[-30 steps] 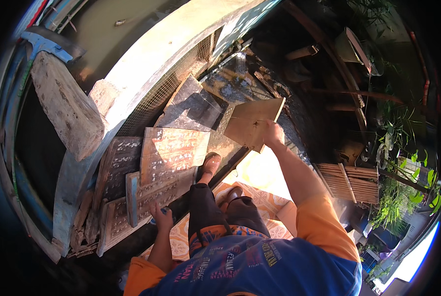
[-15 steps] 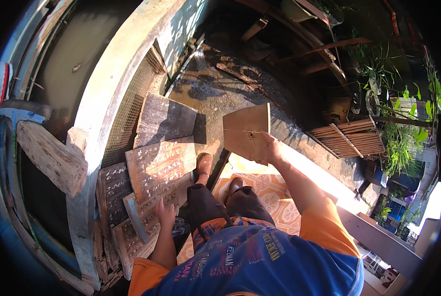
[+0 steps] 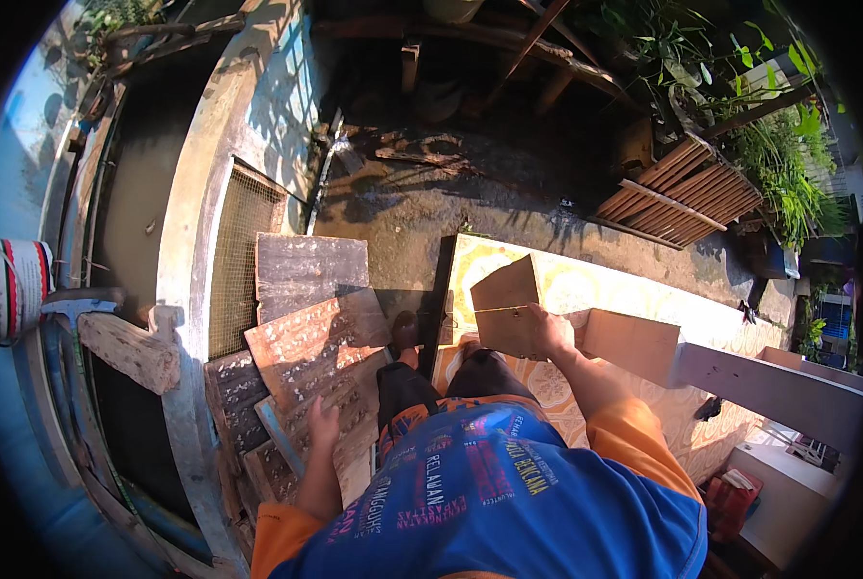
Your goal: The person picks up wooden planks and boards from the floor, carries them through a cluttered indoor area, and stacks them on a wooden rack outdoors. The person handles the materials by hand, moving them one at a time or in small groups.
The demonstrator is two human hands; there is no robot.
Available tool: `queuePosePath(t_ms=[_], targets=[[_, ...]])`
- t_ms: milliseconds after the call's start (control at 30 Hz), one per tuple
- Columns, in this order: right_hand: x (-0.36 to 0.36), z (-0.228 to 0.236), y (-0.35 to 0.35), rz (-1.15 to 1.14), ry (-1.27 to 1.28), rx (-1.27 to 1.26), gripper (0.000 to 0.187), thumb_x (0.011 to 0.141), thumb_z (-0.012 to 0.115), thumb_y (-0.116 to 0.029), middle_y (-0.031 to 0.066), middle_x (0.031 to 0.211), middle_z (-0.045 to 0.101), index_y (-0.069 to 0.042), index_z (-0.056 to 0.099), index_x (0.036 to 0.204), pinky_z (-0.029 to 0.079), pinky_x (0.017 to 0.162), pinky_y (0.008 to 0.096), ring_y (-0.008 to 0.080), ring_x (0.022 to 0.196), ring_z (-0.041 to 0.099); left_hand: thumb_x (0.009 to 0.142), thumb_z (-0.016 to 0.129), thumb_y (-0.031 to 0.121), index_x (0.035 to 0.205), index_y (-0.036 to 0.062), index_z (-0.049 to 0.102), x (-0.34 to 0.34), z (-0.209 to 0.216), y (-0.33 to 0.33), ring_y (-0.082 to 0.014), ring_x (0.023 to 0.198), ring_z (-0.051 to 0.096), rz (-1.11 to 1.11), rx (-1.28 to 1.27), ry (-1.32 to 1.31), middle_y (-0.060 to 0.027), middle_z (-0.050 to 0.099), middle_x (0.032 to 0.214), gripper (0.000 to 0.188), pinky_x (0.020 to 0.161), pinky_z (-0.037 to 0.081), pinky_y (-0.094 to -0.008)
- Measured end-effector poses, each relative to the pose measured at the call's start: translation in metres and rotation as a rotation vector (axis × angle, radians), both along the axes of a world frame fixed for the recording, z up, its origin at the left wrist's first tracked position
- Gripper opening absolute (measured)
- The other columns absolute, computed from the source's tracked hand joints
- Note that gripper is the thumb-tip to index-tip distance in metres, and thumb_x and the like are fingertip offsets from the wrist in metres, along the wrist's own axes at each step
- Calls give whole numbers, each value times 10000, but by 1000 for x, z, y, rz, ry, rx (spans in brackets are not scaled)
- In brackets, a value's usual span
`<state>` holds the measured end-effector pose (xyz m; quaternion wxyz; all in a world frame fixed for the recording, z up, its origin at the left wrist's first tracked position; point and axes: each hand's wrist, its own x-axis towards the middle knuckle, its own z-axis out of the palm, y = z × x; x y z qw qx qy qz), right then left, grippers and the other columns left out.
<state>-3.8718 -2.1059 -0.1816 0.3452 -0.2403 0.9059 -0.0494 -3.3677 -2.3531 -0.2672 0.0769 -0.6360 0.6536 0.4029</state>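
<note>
My right hand point(image 3: 552, 334) is closed on the edge of a light-brown wooden panel point(image 3: 509, 332), held upright in front of me above the tiled floor point(image 3: 480, 259). A thin yellow line runs across the panel, and a small dark spot shows near my fingertips. My left hand point(image 3: 322, 421) hangs low at my left side, holding nothing, with a finger stretched out. Beneath it, and apparently apart from it, lie several weathered boards point(image 3: 306, 338) with flaked white paint. A dark board point(image 3: 312, 273) lies at their far end.
A pale concrete beam point(image 3: 195, 203) and wire mesh point(image 3: 234, 261) run along the left, by a white bucket point(image 3: 28, 289). To the right stand a wooden box-like piece point(image 3: 629, 345) and a long plank point(image 3: 769, 388). A slatted wooden rack point(image 3: 681, 193) leans at the far right.
My view has turned and shifted, showing more tiled floor and the box-like piece on the right. The panel, still in my right hand, is now lower in front of me and tilted differently.
</note>
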Motion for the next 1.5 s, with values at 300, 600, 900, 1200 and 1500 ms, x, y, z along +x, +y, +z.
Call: queuePosePath(t_ms=[300, 600, 900, 1200, 1500], targets=[[-23, 33, 133, -168, 77, 93, 849, 840, 580, -126, 230, 959, 713, -200, 175, 1583, 537, 774, 519, 410, 873, 699, 889, 687, 224, 1425, -32, 469, -23, 105, 112, -325, 1207, 576, -56, 120, 77, -243, 547, 1333, 632, 985, 480, -408], [-28, 25, 232, -75, 189, -218, 247, 869, 502, -66, 155, 1023, 701, -110, 554, 1106, 529, 773, 504, 396, 880, 683, 905, 690, 306, 1424, -10, 496, 96, 14, 206, -332, 1287, 541, -289, 260, -143, -222, 550, 1401, 639, 1052, 434, -417], [29, -65, 285, 49, 206, -234, 266, 839, 526, -47, 87, 969, 681, -142, 600, 1076, 475, 910, 436, 289, 1021, 655, 956, 606, 187, 1474, 11, 423, -74, 171, 180, -239, 1151, 574, -32, 224, -89, -156, 575, 1336, 577, 967, 458, -351], [86, -89, 332, -119, 17, 1, 242, 899, 491, -42, 72, 1116, 641, -162, 565, 1096, 516, 858, 444, 352, 1040, 630, 957, 593, 140, 1504, 53, 407, -38, 180, 173, -152, 938, 599, -29, 189, -73, -97, 640, 1133, 584, 807, 485, -302], [135, -91, 346, -157, -125, 90, 167, 938, 497, -90, 103, 1098, 620, -133, 542, 1093, 503, 909, 442, 327, 1107, 608, 961, 609, 162, 1502, 26, 393, -23, 174, 173, -242, 1250, 536, -72, 287, -70, -184, 458, 1498, 598, 1000, 449, -360]])
